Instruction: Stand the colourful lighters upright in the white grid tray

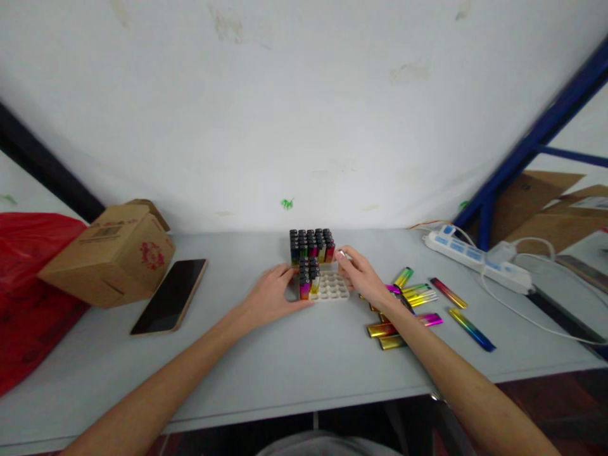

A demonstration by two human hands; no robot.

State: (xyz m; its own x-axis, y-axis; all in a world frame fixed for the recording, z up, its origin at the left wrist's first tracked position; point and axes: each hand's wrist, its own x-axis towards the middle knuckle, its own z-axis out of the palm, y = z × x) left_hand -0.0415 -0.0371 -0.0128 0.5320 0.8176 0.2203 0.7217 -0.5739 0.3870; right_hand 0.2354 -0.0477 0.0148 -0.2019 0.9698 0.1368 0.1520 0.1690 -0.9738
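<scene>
A white tray (335, 286) with rows of round holes lies mid-table. Upright lighters (310, 278) with black tops and shiny coloured bodies fill its left side. Behind it stands a tight block of similar lighters (312, 246). My left hand (270, 292) grips the tray from the left, thumb along the front edge and fingers at the rear corner. At the tray's right back corner, my right hand (357, 271) is closed in a pinch on a lighter (341, 254), mostly hidden by the fingers. Loose shiny lighters (380, 330) lie in a pile beneath my right forearm.
Two more loose lighters lie farther right, one of them blue and yellow (472, 329). A white power strip (479, 259) with cables sits at the right back. To the left are a phone (170, 296), a cardboard box (111, 253) and a red plastic bag (33, 304).
</scene>
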